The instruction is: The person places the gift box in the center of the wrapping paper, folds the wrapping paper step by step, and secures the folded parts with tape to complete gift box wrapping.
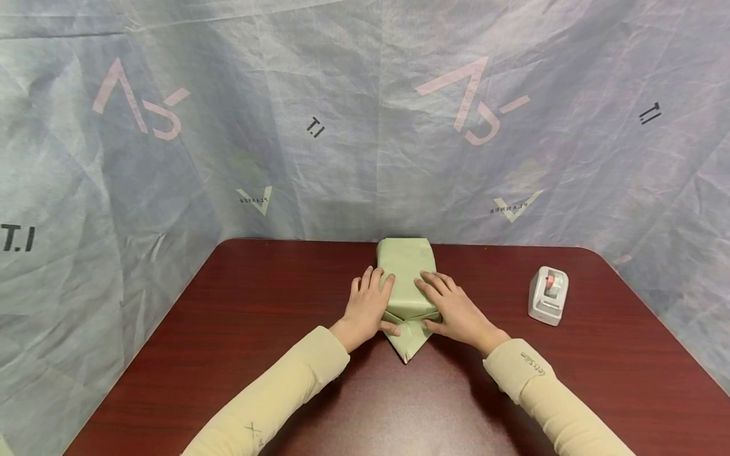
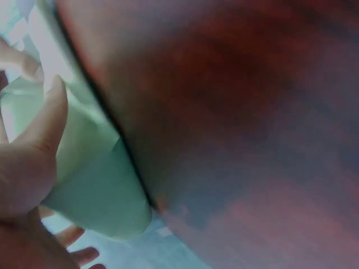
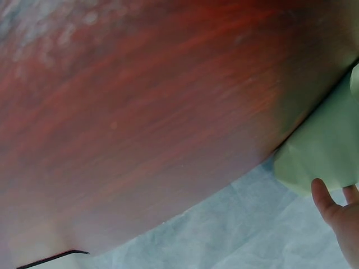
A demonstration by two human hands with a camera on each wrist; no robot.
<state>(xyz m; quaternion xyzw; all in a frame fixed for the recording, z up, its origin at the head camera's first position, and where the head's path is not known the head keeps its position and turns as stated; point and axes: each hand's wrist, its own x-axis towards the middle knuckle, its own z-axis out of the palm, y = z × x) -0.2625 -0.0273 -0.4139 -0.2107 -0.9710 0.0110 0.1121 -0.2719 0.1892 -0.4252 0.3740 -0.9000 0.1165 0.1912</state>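
A box-shaped package wrapped in pale green paper [image 1: 407, 269] lies near the table's far edge. At its near end a pointed triangular paper flap [image 1: 408, 341] spreads toward me. My left hand [image 1: 367, 309] rests on the package's left side, fingers on the upper edge and thumb on the flap. On the right side lies my right hand [image 1: 458, 311], its fingers spread over the top and its thumb at the flap's fold. Both thumbs show in the left wrist view against the green paper [image 2: 101, 193]. Only part of the right hand [image 3: 343, 221] appears in the right wrist view.
A white tape dispenser [image 1: 549, 296] stands to the right on the dark red wooden table [image 1: 239, 316]. Grey printed sheeting [image 1: 342, 158] hangs behind the table and along its sides.
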